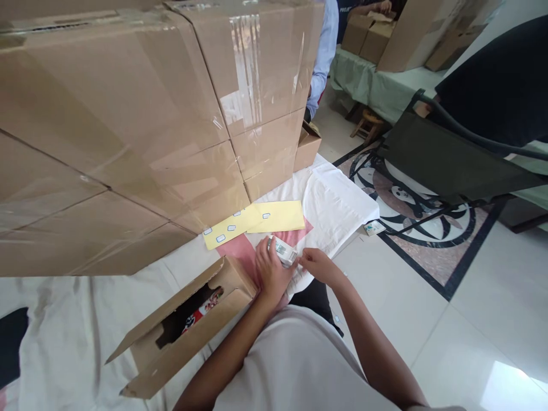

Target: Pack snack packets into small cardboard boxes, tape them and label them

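My left hand [268, 267] is wrapped round a small white box [283, 250] with printing on it, just above the cloth. At the box's right end, my right hand [315, 265] has its fingers curled and pinched; whatever they hold, if anything, is too small to make out. Just beyond the hands lie yellow label strips [285, 217], carrying several small white labels with dark outlines. A pink sheet [238, 251] shows under the strips. Left of my left hand stands an opened cardboard carton [199, 348] with a red and white printed item [201, 313] inside.
Large taped cartons [128, 103] are stacked along the far left of the cloth-covered table [329, 194]. Behind them a person's light blue sleeve [323, 51] shows. A dark folding chair [449, 154] stands to the right, and a small box [374, 228] lies on the tiled floor.
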Demonstrator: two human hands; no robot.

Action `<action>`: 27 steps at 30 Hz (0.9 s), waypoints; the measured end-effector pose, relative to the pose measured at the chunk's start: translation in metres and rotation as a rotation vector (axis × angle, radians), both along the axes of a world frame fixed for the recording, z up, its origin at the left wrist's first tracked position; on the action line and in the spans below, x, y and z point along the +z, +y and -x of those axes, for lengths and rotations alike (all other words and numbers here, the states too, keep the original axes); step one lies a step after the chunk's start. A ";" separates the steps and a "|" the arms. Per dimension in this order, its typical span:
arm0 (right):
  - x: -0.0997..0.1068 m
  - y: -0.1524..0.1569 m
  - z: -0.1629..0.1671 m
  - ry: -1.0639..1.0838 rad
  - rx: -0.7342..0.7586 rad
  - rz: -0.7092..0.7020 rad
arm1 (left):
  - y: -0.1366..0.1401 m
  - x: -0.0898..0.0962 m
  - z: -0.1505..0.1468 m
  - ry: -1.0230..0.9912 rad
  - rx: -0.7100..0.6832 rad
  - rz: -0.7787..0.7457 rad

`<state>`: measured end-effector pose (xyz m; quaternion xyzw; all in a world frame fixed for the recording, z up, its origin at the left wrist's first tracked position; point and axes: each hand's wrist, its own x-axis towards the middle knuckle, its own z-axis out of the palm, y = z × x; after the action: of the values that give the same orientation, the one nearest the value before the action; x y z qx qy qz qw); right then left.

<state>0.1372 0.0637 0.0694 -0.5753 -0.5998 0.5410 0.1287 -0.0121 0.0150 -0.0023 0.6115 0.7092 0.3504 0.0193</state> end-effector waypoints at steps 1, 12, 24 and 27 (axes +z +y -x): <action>0.005 0.001 0.001 0.008 0.010 -0.006 | 0.000 0.000 0.000 -0.001 0.003 0.001; -0.001 0.005 -0.006 0.043 -0.026 0.115 | 0.001 0.000 0.000 0.012 -0.008 -0.024; -0.004 0.009 -0.011 0.144 0.056 0.131 | 0.000 0.003 0.000 0.006 -0.014 -0.002; 0.004 0.009 -0.012 0.177 0.084 0.110 | 0.001 0.003 0.000 -0.002 -0.011 -0.007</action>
<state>0.1491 0.0728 0.0734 -0.5060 -0.5790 0.6266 0.1266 -0.0121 0.0157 0.0007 0.6153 0.7043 0.3535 0.0196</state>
